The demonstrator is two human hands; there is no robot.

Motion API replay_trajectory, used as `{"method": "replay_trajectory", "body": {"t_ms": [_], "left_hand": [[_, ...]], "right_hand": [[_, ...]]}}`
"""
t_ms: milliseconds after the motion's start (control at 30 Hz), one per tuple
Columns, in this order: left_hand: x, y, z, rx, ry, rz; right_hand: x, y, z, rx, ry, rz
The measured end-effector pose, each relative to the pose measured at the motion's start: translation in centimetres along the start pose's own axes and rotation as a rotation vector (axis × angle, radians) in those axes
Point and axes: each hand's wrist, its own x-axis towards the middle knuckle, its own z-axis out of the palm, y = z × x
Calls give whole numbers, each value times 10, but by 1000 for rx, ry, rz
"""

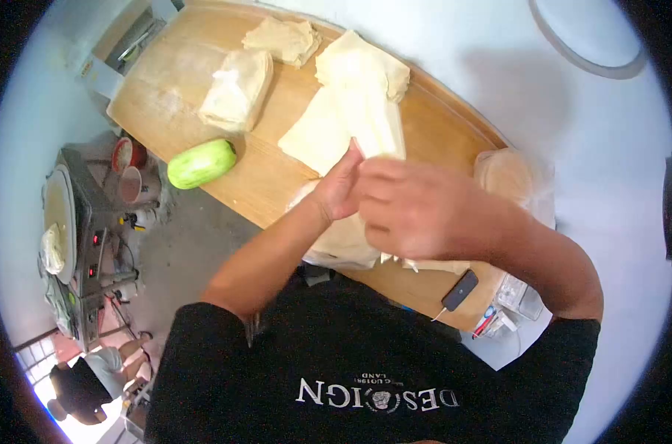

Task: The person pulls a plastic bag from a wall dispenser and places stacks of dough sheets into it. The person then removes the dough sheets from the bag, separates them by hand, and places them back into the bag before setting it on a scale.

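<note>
A pale folded sheet (pixel 376 126) lies over other thin sheets on the wooden table (pixel 269 177). My left hand (pixel 339 185) is at the near end of this sheet, its thumb pointing up along it and its fingers curled; what the fingers hold is hidden. Just to its right, my right hand (pixel 413 207) is blurred, with its fingers bent toward the same end of the sheet. Its fingertips are hidden. Beneath both hands, a stack in clear plastic (pixel 339 248) rests at the table's near edge. More sheets (pixel 358 63) are heaped beyond.
Bagged sheets (pixel 236 89), a loose pile (pixel 282 41) and a green gourd (pixel 201 163) lie to the left. On the right are a plastic-wrapped round stack (pixel 506 174) and a phone (pixel 460 290). Another person (pixel 84 385) is at lower left, beyond a round griddle (pixel 59 214).
</note>
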Motion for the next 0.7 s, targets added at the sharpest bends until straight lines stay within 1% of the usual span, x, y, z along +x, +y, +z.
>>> {"method": "replay_trajectory", "body": {"t_ms": [33, 67, 100, 133, 167, 233, 267, 333, 367, 433, 467, 500, 533, 567, 633, 667, 700], "left_hand": [[0, -4, -2, 22, -12, 6], [4, -17, -12, -93, -5, 65], [2, -18, -9, -211, 0, 128], [-3, -17, -10, -202, -5, 144], [-13, -9, 0, -199, 42, 179], [-34, 16, 27, -195, 133, 254], [-44, 28, 41, -196, 176, 294], [-61, 45, 59, -204, 262, 371], [-67, 48, 61, -206, 257, 386], [-78, 55, 66, -176, 261, 394], [-81, 59, 70, -117, 317, 435], [-81, 61, 68, -113, 315, 439], [-80, 61, 64, -146, 285, 488], [-81, 60, 62, -180, 255, 536], [-84, 60, 56, -174, 230, 543], [-87, 60, 57, -175, 249, 536], [-91, 60, 58, -176, 270, 529]], "right_hand": [[7, -14, 2, -24, 9, -2], [12, -25, 10, -14, 73, 68], [24, -34, 9, -2, 135, 132], [28, -39, -6, -174, 6, -3], [34, -48, -14, -182, 6, -18], [47, -61, -23, -229, 251, 93], [48, -67, -27, -239, 247, 74], [41, -78, -35, -262, 456, 577], [36, -85, -30, -268, 454, 562], [29, -100, -15, 513, 507, 1019], [37, -106, -12, 508, 511, 1012], [49, -113, -7, 434, 468, 988], [57, -119, -4, 362, 426, 966], [58, -120, -1, 360, 430, 963], [60, -115, 7, 585, 548, 987], [61, -115, 8, 582, 547, 981], [61, -114, 8, 715, 548, 984]]}}
